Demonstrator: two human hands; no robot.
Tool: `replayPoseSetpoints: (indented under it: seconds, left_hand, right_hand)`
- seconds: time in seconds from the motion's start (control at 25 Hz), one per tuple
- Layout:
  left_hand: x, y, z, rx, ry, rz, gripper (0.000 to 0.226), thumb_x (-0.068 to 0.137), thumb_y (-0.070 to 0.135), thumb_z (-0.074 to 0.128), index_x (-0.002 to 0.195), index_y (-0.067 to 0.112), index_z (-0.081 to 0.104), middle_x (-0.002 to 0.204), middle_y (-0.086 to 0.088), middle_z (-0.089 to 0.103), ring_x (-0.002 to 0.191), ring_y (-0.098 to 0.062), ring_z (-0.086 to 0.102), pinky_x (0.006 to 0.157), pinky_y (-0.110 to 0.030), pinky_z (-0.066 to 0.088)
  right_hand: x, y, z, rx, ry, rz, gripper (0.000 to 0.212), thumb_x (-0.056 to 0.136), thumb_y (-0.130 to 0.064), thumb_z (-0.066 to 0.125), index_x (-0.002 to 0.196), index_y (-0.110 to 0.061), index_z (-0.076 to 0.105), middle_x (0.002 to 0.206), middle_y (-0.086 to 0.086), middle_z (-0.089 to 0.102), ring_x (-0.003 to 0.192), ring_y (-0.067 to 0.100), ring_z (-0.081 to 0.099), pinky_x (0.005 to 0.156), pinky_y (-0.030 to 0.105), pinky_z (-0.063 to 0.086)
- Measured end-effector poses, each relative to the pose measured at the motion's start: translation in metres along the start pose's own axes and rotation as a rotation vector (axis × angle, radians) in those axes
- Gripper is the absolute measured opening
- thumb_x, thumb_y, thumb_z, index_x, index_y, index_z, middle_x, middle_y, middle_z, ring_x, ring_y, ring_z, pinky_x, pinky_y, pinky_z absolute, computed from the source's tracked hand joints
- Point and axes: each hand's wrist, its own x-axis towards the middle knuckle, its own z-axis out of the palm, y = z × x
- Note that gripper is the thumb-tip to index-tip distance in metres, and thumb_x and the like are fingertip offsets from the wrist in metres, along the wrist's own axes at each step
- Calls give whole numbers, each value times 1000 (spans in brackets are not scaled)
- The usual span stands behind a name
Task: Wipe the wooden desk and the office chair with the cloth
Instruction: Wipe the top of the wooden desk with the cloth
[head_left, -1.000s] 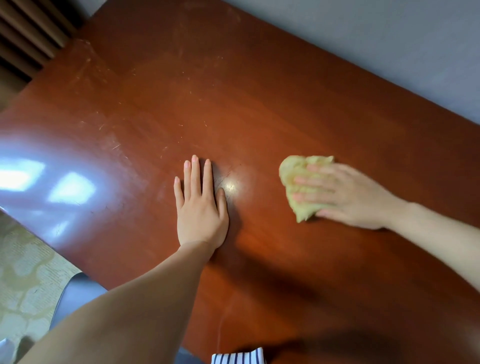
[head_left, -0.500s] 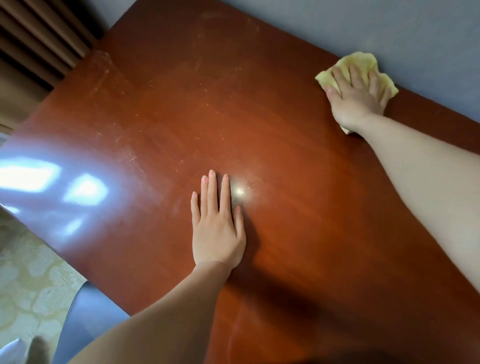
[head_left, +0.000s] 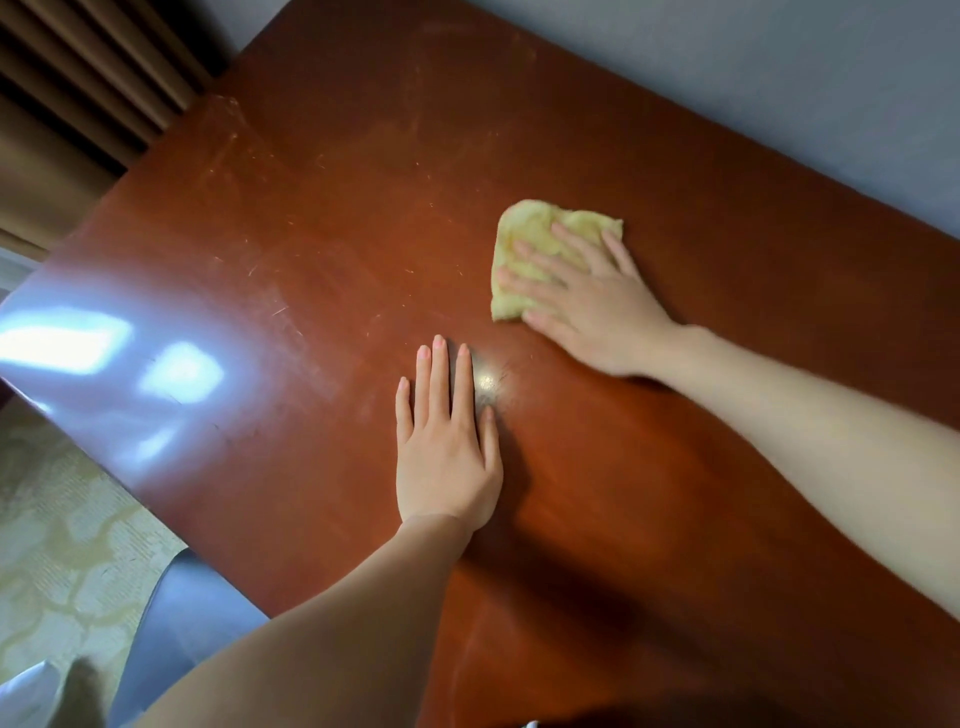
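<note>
Our right hand flat, fingers spread, pressing the crumpled yellow cloth onto the glossy reddish-brown wooden surface, well apart from every edge, our left hand flat nearby, holding nothing

Furnished room: wooden desk, curtains, carpet

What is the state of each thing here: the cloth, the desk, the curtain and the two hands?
cloth: bunched, lying on the desk under the right hand's fingers.
desk: glossy, with fine scratches on its far left part.
right hand: fingers straight and spread, pressing the cloth.
left hand: flat on the desk, fingers straight, holding nothing.
curtain: hanging in folds.
</note>
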Motion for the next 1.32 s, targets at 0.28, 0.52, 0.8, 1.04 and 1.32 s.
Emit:
replayPoseSetpoints:
  seconds: [0.28, 0.52, 0.8, 1.04, 1.32]
  left_hand:
    - [0, -1, -1, 13, -18, 4, 61, 94, 39, 5, 151, 20, 3, 157, 3, -7, 144, -11, -15, 115, -27, -15]
    - [-1, 0, 0, 7, -6, 0, 60, 94, 38, 6, 151, 20, 4, 159, 1, -3, 145, -12, -12, 117, -29, -11]
    - [-1, 0, 0, 2, -7, 2, 60, 94, 38, 6, 151, 20, 2, 157, 3, -8, 144, -11, -16, 116, -29, -12]
    - [-1, 1, 1, 6, -1, 0, 58, 95, 39, 7, 150, 21, 0, 157, 3, -7, 145, -12, -13, 117, -30, -10]
    - [-1, -1, -1, 8, -7, -4, 59, 95, 39, 8, 151, 20, 3, 156, 4, -8, 145, -12, -14, 117, -30, -11]
  right_hand:
    - [-114, -2, 21, -165, -66, -550, 49, 94, -50, 32, 142, -43, 33, 152, -10, 30, 144, 26, 18, 114, 51, 12]
    - [-84, 77, -4, -169, -25, -294, 51, 93, -59, 17, 141, -43, 26, 153, -10, 23, 144, 26, 13, 116, 46, 10]
    - [-4, 129, -26, -32, 6, 277, 50, 95, -62, 15, 144, -52, 14, 158, -12, 9, 146, 25, -1, 114, 51, 5]
    - [88, 96, -37, 116, -15, 512, 49, 98, -53, 18, 146, -48, 11, 159, -10, 1, 144, 33, -7, 114, 57, -2]
    - [82, -14, -15, 41, 26, 113, 46, 98, -53, 23, 143, -53, 17, 158, -13, 7, 145, 28, -3, 112, 59, -3]
